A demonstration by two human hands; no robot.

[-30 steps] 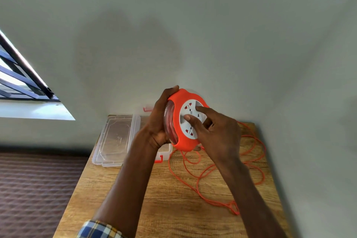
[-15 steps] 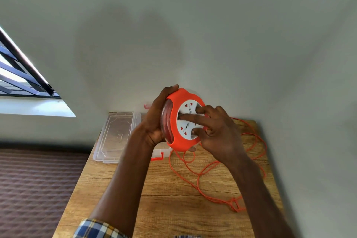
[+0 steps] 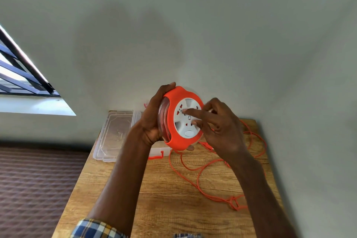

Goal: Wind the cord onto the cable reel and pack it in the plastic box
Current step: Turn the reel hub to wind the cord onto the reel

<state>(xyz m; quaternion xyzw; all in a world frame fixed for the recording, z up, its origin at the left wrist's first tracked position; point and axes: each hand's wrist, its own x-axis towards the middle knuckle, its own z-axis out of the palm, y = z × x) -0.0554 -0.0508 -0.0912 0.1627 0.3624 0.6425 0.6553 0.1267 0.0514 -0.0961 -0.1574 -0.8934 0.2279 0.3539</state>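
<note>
- Orange reel (image 3: 176,120) is held up above the table (image 3: 164,189), disc face turned toward the person.
- Left hand (image 3: 154,120) grips its rim from the left side, fingers curled round.
- Right hand (image 3: 218,127) is nearer the white hub; fingers (image 3: 193,113) press on it, pinching nothing.
- Cord (image 3: 212,168) lies in loose loops below and right of the reel, well inside the table edge.
- Box (image 3: 154,151) sits behind the left forearm; lid (image 3: 116,133) beside it.

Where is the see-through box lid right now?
In the head view, the clear lid lies flat at the table's far left corner, just left of the left hand holding the orange cable reel.
</note>
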